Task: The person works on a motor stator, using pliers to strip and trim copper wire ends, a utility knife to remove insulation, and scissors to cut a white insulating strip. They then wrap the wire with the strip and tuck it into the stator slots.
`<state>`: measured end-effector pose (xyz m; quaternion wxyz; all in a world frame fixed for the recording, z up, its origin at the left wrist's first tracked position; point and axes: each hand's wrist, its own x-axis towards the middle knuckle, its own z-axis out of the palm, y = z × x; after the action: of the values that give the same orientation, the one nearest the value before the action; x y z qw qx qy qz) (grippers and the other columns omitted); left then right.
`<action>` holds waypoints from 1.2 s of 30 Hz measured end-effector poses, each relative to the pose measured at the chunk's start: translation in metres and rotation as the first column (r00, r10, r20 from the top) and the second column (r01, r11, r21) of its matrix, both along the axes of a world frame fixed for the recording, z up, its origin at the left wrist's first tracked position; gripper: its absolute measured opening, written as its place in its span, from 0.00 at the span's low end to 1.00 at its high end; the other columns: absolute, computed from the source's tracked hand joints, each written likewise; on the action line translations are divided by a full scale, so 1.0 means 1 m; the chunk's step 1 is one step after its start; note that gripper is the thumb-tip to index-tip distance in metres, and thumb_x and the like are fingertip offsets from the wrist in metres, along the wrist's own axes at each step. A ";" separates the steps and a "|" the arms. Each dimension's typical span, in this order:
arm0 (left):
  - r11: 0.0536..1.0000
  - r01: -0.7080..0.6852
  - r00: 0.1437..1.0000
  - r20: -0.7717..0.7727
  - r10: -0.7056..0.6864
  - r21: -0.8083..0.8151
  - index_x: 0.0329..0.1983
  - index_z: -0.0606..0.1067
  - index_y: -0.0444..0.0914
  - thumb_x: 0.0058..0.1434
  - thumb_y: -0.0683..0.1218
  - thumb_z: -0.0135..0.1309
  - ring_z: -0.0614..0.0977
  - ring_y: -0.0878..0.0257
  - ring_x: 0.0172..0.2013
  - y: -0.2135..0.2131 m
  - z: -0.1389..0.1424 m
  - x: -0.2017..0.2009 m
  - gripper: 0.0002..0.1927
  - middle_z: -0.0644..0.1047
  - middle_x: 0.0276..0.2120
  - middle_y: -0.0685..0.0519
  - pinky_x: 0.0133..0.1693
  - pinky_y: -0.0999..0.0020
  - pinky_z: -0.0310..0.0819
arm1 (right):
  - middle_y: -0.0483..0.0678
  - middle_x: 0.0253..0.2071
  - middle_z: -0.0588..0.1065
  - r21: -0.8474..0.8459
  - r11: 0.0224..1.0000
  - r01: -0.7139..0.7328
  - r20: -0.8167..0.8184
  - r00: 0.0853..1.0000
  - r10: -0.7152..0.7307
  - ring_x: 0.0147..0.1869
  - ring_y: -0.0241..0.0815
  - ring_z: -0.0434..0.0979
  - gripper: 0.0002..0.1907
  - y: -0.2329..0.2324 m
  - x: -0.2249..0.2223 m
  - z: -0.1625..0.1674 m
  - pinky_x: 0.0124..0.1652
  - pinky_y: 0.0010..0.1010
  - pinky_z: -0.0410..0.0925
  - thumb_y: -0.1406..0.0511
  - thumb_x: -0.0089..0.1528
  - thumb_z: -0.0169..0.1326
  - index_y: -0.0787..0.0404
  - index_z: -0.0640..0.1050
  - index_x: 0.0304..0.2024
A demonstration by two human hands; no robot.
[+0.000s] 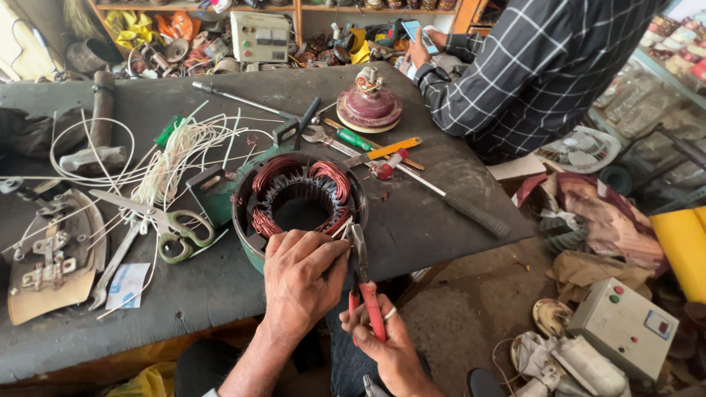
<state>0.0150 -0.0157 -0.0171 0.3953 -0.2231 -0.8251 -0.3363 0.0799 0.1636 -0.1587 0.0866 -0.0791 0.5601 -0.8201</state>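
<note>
Cluttered repair shop, dark tabletop (412, 220) filling the left and centre of the frame, shelves of parts along the top edge, floor w/ scrap at lower right. Centre of frame: motor stator (300, 202), a round green-bodied housing lying open end up, copper windings (327, 176) looped round its inner ring. Work looks partway, as a judgement: coils sit in the slots & are bundled at upper left and upper right of the ring, but the near rim is where both hands are busy, so wire ends there seem not finished; can't tell how many leads are left. Left hand (301, 283) rests on the near rim, its grip narrow, fingertips pinched at the winding edge; what exactly is pinched is hidden. Right hand (386, 334), lower centre, has its grip closed round red-handled pliers (364, 276), nose up at the stator's near-right rim, touching or just beside the copper. Containers: the stator housing holds only the windings, hollow in the middle. Grey control box (621, 327) at lower right sits closed on the floor, contents not visible. Left of the stator: scissors (173, 231) and a tangle of white wire (176, 151). Upper centre: maroon round motor cap (369, 106). Right of the stator: long tool w/ black handle (471, 213). Upper right: another person in a checked shirt (537, 66), holding a phone (421, 33), apart from the work.
</note>
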 end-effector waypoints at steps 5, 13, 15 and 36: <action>1.000 -0.001 1.000 0.004 0.001 0.012 0.35 0.82 0.41 0.51 0.41 0.65 0.79 0.60 0.35 0.006 0.001 -0.001 0.08 0.80 0.33 0.58 0.44 0.63 0.68 | 0.48 0.42 0.72 0.048 0.998 0.045 -0.068 0.997 -0.042 0.47 0.36 0.74 0.25 -0.002 -0.001 0.006 0.52 0.33 0.70 0.66 0.67 0.55 0.63 0.66 0.65; 1.000 -0.014 1.000 -0.016 0.013 -0.026 0.37 0.82 0.42 0.51 0.41 0.66 0.79 0.60 0.37 0.015 -0.003 -0.008 0.10 0.79 0.34 0.58 0.44 0.63 0.67 | 0.45 0.40 0.71 0.271 0.949 0.165 0.043 0.982 -0.183 0.32 0.34 0.75 0.31 -0.007 -0.017 0.021 0.33 0.28 0.73 0.64 0.60 0.57 0.59 0.62 0.63; 0.999 -0.019 1.000 -0.001 0.019 -0.041 0.37 0.82 0.42 0.51 0.41 0.66 0.79 0.61 0.36 0.016 -0.005 -0.010 0.10 0.79 0.34 0.58 0.43 0.63 0.67 | 0.49 0.35 0.72 0.287 0.953 0.096 0.037 0.993 -0.111 0.32 0.34 0.75 0.26 -0.008 -0.021 0.020 0.33 0.27 0.72 0.61 0.65 0.58 0.64 0.65 0.61; 0.999 -0.013 1.000 0.016 0.013 -0.030 0.37 0.82 0.42 0.52 0.41 0.66 0.79 0.60 0.38 0.011 -0.009 -0.022 0.10 0.79 0.34 0.58 0.45 0.62 0.67 | 0.43 0.38 0.71 0.272 0.960 -0.061 0.052 0.997 0.049 0.41 0.33 0.74 0.25 -0.005 -0.034 0.029 0.45 0.26 0.71 0.58 0.65 0.55 0.59 0.67 0.62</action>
<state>-0.0065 -0.0048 -0.0265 0.3875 -0.2208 -0.8346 -0.3233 0.0460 0.1587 -0.1297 0.1321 -0.0635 0.6634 -0.7338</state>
